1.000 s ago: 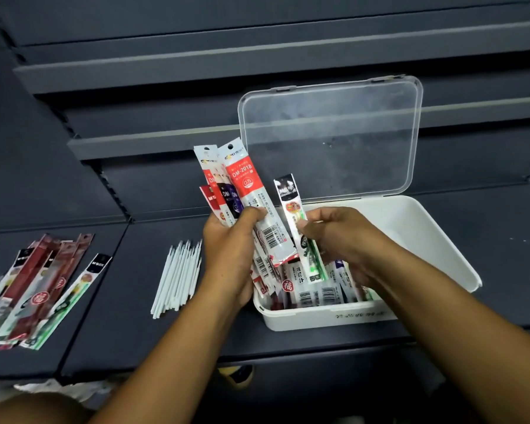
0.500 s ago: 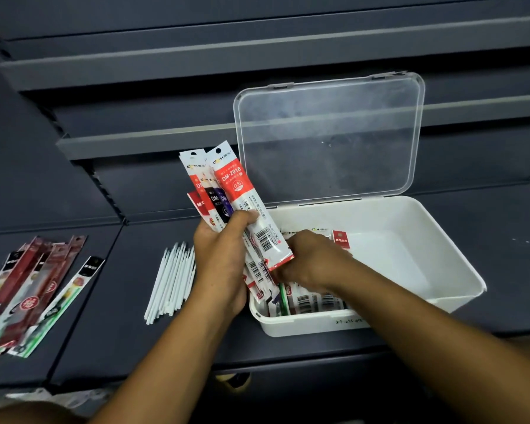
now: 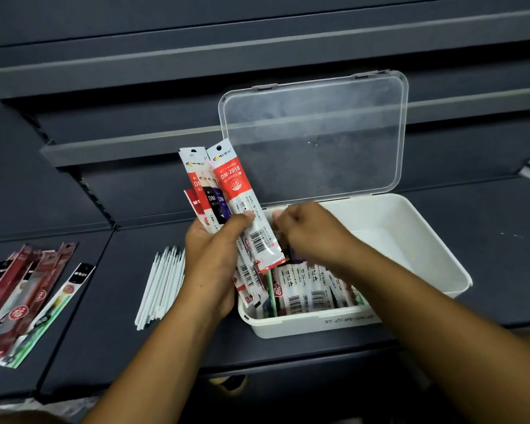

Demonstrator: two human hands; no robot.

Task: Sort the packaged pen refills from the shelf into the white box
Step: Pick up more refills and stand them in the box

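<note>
My left hand is shut on a fanned bunch of packaged pen refills, held upright at the left end of the white box. The front pack is red and white with a barcode. Curled over the box, my right hand pinches at the bunch's right edge, and a dark pack shows under its palm. Several refill packs lie flat in the box's left half. Its right half is bare.
The box's clear lid stands open against the shelf back. A bundle of thin white sticks lies left of the box on the dark shelf. More refill packs lie fanned at the far left.
My right hand laid the black-and-green pack down in the box, then rose back to the bunch in my left hand. The left hand stayed where it was.
</note>
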